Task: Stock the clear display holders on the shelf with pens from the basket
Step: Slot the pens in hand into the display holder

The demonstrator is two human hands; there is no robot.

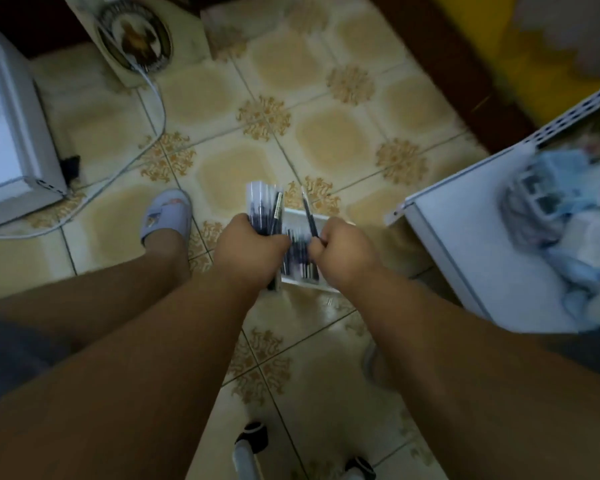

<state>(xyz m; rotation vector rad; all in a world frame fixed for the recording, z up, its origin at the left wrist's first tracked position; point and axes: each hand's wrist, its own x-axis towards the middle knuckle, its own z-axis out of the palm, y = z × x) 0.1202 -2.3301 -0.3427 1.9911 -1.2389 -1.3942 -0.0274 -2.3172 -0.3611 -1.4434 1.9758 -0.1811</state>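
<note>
A small white basket [293, 213] sits on the tiled floor under my hands, with several dark pens lying in it [300, 258]. My left hand [248, 249] grips a bunch of dark pens [262, 209] with clear caps that stick up and away from me. My right hand [347, 252] pinches a single dark pen [309, 213], its tip pointing up over the basket. The two hands are close together above the basket. The clear display holders are not in view. The picture is blurred by motion.
A white shelf [465, 237] stands at the right with blurred blue packs [561, 209] on it. A white appliance [4, 143] and a cable [146, 140] lie at the left. My slippered foot [167, 216] is next to the basket. Chair casters [253, 441] show at the bottom.
</note>
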